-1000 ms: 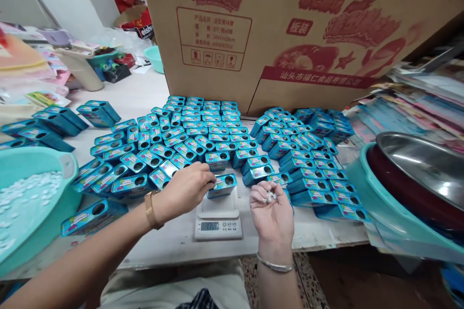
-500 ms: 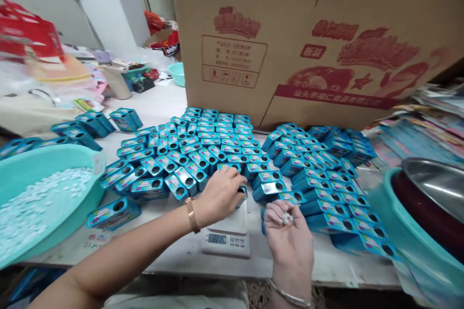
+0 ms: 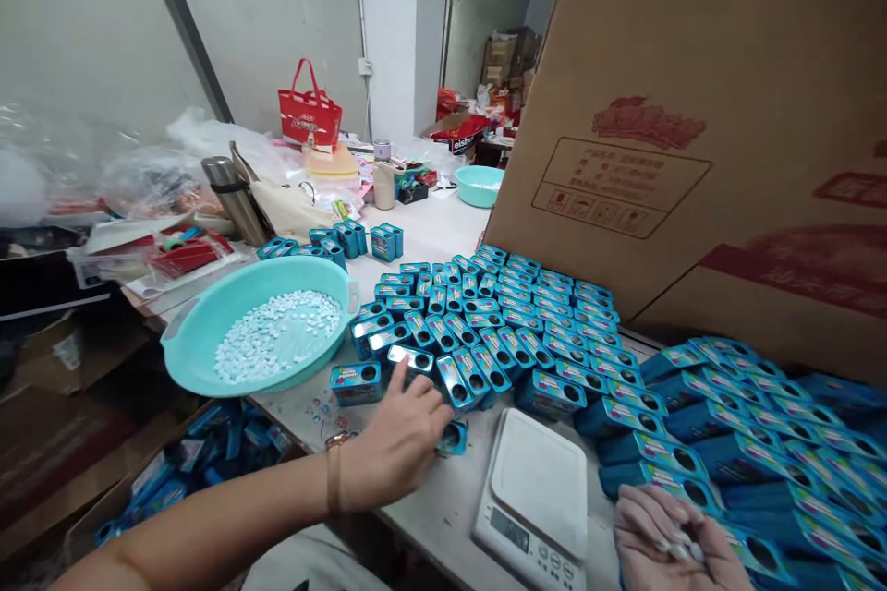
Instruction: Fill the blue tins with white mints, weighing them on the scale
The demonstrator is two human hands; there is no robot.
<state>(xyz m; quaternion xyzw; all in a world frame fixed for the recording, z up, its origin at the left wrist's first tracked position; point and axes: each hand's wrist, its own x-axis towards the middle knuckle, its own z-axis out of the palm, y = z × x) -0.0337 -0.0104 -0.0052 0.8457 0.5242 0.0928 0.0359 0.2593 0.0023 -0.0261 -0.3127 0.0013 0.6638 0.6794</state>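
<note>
My left hand (image 3: 406, 434) is at the table's front edge, left of the white digital scale (image 3: 544, 471). Its fingers curl over a small blue tin (image 3: 454, 438) with a round hole in its top; most of that tin is hidden under the hand. At the lower right, my right hand (image 3: 665, 545) is cupped, palm up, around several small white tablets (image 3: 683, 547). Nothing sits on the scale's platform. Rows of similar blue tins (image 3: 495, 360) stand just beyond both hands.
A turquoise basin (image 3: 176, 346) of white tablets stands at the left. Behind the tins, a large cardboard carton (image 3: 665, 268) rises on the right. A steel flask (image 3: 236, 199) and a red bag (image 3: 311, 120) are farther back. Below the table's left edge lies a box of blue tins (image 3: 208, 452).
The view has swung to the left. My left hand has moved off the scale with the tin, toward the basin side. My right hand still holds the tablets.
</note>
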